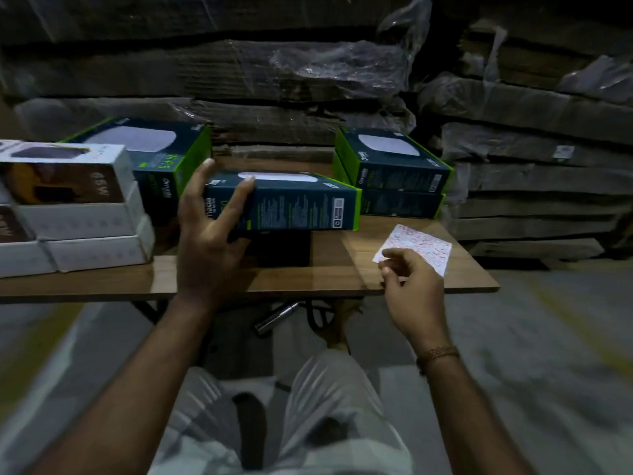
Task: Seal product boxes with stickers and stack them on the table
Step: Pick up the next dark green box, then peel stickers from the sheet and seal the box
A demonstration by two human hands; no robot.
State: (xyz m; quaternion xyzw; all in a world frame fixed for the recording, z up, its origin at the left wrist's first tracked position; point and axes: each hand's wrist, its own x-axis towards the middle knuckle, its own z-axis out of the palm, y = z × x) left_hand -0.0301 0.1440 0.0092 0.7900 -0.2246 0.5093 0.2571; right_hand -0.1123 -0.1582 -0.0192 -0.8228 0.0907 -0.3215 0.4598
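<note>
Head view looks down on a wooden bench (pixel 335 269) with two hands over it. Four dark blue-and-green product boxes show: one at the back left (pixel 154 149) behind the white stack, two piled one on the other at the back right (pixel 394 166), and one in the middle (pixel 294 204), which the left hand (pixel 209 231) holds by its left end, thumb up at the top corner and fingers spread across the near face; that box looks raised off the bench, with dark shadow under it. On the far left sits a stack of white cartons (pixel 78 214) marked 65W, at least five visible, some cut off by the frame edge. One sticker sheet (pixel 421 246), white with pink marks, lies near the bench's front right corner; the right hand (pixel 411 289) curls over its near edge, thumb and forefinger pinching at the sheet, though whether a single sticker is between them is too blurred to tell. A bracelet (pixel 436 354) circles the right wrist. Bare wood runs along the front edge between the two hands and between the held box and the right-hand pile. The bench's right edge ends just past the sheet, with grey floor (pixel 548 337) beyond. Behind the bench rise stacks of flattened cardboard (pixel 274 73) under plastic wrap, close against its back edge
</note>
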